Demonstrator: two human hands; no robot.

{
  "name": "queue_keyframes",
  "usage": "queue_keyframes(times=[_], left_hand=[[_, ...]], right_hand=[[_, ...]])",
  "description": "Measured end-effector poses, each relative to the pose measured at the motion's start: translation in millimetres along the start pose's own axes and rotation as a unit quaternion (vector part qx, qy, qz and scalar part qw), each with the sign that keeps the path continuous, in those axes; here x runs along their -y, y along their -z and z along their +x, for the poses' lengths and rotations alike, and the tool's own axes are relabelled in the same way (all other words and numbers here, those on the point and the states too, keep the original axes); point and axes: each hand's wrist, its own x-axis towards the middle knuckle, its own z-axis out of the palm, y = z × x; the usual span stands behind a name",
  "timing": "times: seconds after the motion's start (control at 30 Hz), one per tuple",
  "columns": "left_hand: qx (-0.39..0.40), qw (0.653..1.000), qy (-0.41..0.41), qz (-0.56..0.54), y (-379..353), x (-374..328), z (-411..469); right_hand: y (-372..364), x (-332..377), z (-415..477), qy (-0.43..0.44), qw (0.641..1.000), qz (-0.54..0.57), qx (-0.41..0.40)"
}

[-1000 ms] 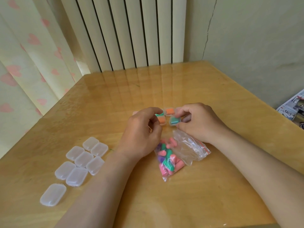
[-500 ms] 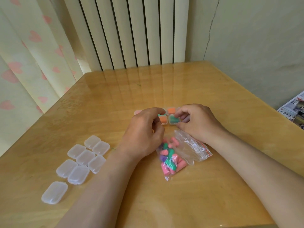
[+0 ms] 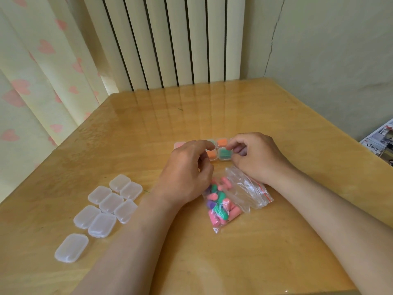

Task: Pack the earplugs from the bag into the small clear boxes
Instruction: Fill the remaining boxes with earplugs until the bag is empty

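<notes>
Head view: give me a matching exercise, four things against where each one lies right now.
Things:
1. bag of earplugs
2. empty clear boxes
3. filled boxes
4. printed paper

Places:
A. at the fingertips of the left hand and the right hand
B. clustered on the left part of the table
C. off the table, at the picture's right edge
D. on the table, between the two wrists

Pairs: 1-D, 2-B, 3-A, 4-C.
</notes>
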Motion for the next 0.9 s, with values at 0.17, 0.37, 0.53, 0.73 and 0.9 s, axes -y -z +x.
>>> queue_keyframes(times=[0.17, 0.37, 0.53, 0.73, 0.9], left_hand=[[-0.013, 1.000, -0.003, 0.012, 2, 0, -2], [0.015, 0.993, 0.051, 0.108, 17, -1, 2], [0.069, 0.965, 0.153, 0.200, 73, 4, 7], [0.179, 0.916, 0.242, 0.264, 105, 18, -21], [0.213, 0.894, 0.253, 0.301, 105, 21, -31]], right_hand=[[3, 6, -1, 0.017, 0.995, 0.099, -0.003], [3, 15, -6, 0.080, 0.986, 0.146, 0.007], [2, 14, -7, 0.080, 0.988, 0.135, 0.011], [0, 14, -7, 0.091, 0.987, 0.132, 0.021], [-1, 14, -9, 0.096, 0.986, 0.130, 0.028]])
